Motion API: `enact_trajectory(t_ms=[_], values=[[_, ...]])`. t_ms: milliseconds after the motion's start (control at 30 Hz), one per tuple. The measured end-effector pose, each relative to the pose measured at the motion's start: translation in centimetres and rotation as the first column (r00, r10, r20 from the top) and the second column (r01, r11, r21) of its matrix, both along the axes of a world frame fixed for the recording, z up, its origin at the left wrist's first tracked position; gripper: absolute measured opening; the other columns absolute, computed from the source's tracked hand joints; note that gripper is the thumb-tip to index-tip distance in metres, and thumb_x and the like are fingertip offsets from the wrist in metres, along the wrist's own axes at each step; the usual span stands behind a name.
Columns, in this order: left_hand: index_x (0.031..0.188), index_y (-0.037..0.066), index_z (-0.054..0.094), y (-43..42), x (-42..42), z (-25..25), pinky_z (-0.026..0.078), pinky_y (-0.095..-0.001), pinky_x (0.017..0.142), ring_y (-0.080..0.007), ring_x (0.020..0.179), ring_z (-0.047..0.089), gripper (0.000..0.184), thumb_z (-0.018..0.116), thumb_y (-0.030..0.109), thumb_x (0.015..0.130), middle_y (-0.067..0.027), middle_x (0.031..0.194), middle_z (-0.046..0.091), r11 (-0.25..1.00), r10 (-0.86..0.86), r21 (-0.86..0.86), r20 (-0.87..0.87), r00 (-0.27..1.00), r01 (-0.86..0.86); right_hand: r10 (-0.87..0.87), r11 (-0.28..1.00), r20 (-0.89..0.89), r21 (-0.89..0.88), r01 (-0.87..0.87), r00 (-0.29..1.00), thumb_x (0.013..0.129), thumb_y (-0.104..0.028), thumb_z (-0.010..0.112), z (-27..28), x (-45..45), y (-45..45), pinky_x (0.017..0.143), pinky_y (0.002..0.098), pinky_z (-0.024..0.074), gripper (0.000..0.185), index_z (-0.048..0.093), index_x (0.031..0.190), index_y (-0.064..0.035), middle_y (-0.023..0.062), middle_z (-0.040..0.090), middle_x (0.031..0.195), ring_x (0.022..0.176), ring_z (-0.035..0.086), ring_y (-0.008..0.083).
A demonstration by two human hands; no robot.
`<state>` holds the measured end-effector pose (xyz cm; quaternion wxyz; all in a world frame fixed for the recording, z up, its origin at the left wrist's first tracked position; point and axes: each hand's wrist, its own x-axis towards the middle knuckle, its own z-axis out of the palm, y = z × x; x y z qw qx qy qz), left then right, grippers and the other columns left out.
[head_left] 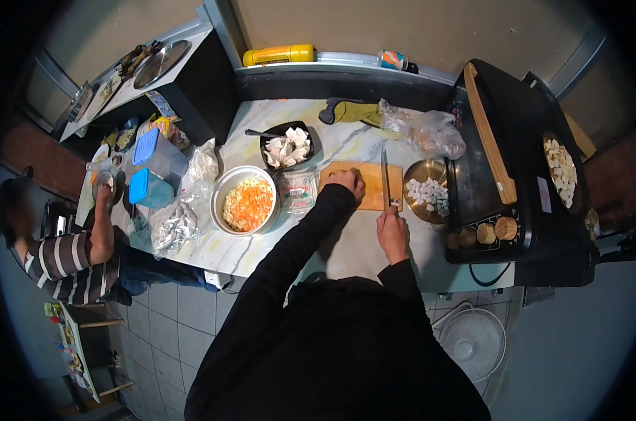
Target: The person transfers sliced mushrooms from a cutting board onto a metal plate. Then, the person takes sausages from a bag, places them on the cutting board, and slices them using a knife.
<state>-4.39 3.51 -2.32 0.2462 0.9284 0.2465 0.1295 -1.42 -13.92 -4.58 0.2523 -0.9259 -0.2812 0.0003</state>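
Gripping a knife (386, 177) near a metal bowl (425, 170), the right hand (392, 228) borders the board (372, 198); the left hand's (349, 181) grip is unclear.

The only view looks steeply down and forward from the head, close above the wearer's torso (339, 351) at six o'clock, spanning widely over the worktop (349, 249) to the wall (374, 28) at twelve.

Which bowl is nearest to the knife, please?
The metal bowl, right of the cutting board; the white bowl and black bowl stand left of it.
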Motion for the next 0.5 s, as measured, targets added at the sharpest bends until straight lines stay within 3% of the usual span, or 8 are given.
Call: enact_trajectory(t_ms=[100, 167, 233, 300, 367, 400, 433, 500], values=[[0.093, 0.004, 0.062, 1.7, 0.9, -0.5, 0.05, -0.0436, 0.072, -0.0352, 0.082, 0.064, 0.025, 0.053, 0.026, 0.086, -0.0204, 0.084, 0.065, 0.997, -0.032, -0.072, -0.012, 0.999, 0.031, 0.004, 1.0, -0.05, 0.023, -0.003, 0.999, 0.088, -0.018, 0.051, 0.4, 0.1, 0.0, 0.059, 0.053, 0.0458, 0.02, 0.046, 0.095, 0.0009, 0.0248, 0.061, 0.069, 0.069, 0.06, 0.0442], [0.094, 0.004, 0.062, 2.0, 0.6, -1.7, 0.05, -0.0376, 0.071, -0.0305, 0.08, 0.065, 0.021, 0.057, 0.022, 0.087, -0.0188, 0.083, 0.065, 0.907, -0.101, -0.363, 0.304, 0.947, 0.214, 0.001, 1.0, -0.034, 0.014, -0.001, 0.999, 0.087, -0.016, 0.053, 0.3, 0.2, -0.2, 0.058, 0.053, 0.045, 0.02, 0.046, 0.095, 0.0015, 0.0254, 0.06, 0.069, 0.069, 0.059, 0.0445], [0.085, 0.003, 0.062, 1.3, 0.0, -2.9, 0.046, -0.024, 0.057, -0.0102, 0.058, 0.056, 0.006, 0.06, 0.008, 0.082, -0.0042, 0.067, 0.061, 0.814, -0.019, -0.457, 0.598, 0.801, 0.36, 0.101, 0.983, -0.079, 0.162, -0.087, 0.992, 0.088, -0.015, 0.052, 0.6, 0.3, -0.7, 0.061, 0.0557, 0.0439, 0.027, 0.044, 0.105, 0.0045, 0.0265, 0.06, 0.069, 0.07, 0.058, 0.0477], [0.088, 0.0, 0.061, 0.1, -2.9, -1.9, 0.046, -0.0226, 0.06, -0.0085, 0.062, 0.055, 0.009, 0.057, 0.008, 0.088, -0.0021, 0.072, 0.061, 0.54, 0.092, -0.765, 0.468, 0.879, 0.351, 0.046, 0.99, -0.099, 0.136, -0.032, 0.994, 0.087, -0.013, 0.054, 0.7, 0.5, -0.7, 0.061, 0.0544, 0.0441, 0.034, 0.042, 0.112, 0.0069, 0.0275, 0.059, 0.072, 0.071, 0.058, 0.0475], [0.092, -0.002, 0.06, -0.7, -4.5, -2.9, 0.046, -0.0221, 0.063, -0.0078, 0.067, 0.055, 0.012, 0.055, 0.01, 0.091, -0.0019, 0.076, 0.059, 0.491, 0.138, -0.784, 0.5, 0.855, 0.38, 0.059, 0.986, -0.057, 0.161, -0.05, 0.997, 0.087, -0.012, 0.055, 0.3, 0.7, -0.9, 0.063, 0.0531, 0.0444, 0.04, 0.039, 0.117, 0.0084, 0.0288, 0.059, 0.078, 0.074, 0.057, 0.0471], [0.092, -0.002, 0.06, -1.2, -5.1, -3.3, 0.046, -0.0221, 0.063, -0.0078, 0.067, 0.055, 0.012, 0.055, 0.01, 0.091, -0.0019, 0.076, 0.059, 0.484, 0.123, -0.786, 0.495, 0.86, 0.384, 0.011, 0.971, -0.095, 0.238, 0.012, 0.995, 0.082, -0.009, 0.059, 1.3, 0.2, -0.5, 0.068, 0.0511, 0.0431, 0.024, 0.047, 0.099, 0.0043, 0.029, 0.056, 0.086, 0.082, 0.055, 0.0458], [0.092, -0.002, 0.059, -1.6, -5.6, -3.7, 0.046, -0.022, 0.065, -0.0081, 0.068, 0.055, 0.012, 0.055, 0.008, 0.091, -0.0022, 0.077, 0.06, 0.482, 0.156, -0.804, 0.47, 0.869, 0.348, -0.006, 0.971, -0.101, 0.235, 0.03, 0.995, 0.082, -0.009, 0.059, 1.0, 0.2, -0.4, 0.068, 0.0511, 0.0431, 0.024, 0.047, 0.099, 0.0043, 0.029, 0.056, 0.086, 0.082, 0.055, 0.0458], [0.093, -0.003, 0.059, -1.9, -5.7, -4.3, 0.046, -0.022, 0.067, -0.0084, 0.069, 0.056, 0.011, 0.055, 0.007, 0.09, -0.0026, 0.078, 0.06, 0.467, 0.182, -0.829, 0.431, 0.884, 0.308, -0.002, 0.977, 0.065, 0.214, -0.012, 0.998, 0.08, -0.008, 0.06, 0.6, 0.1, -0.6, 0.071, 0.0498, 0.0433, 0.026, 0.048, 0.1, 0.0042, 0.0263, 0.052, 0.093, 0.085, 0.053, 0.0453]])
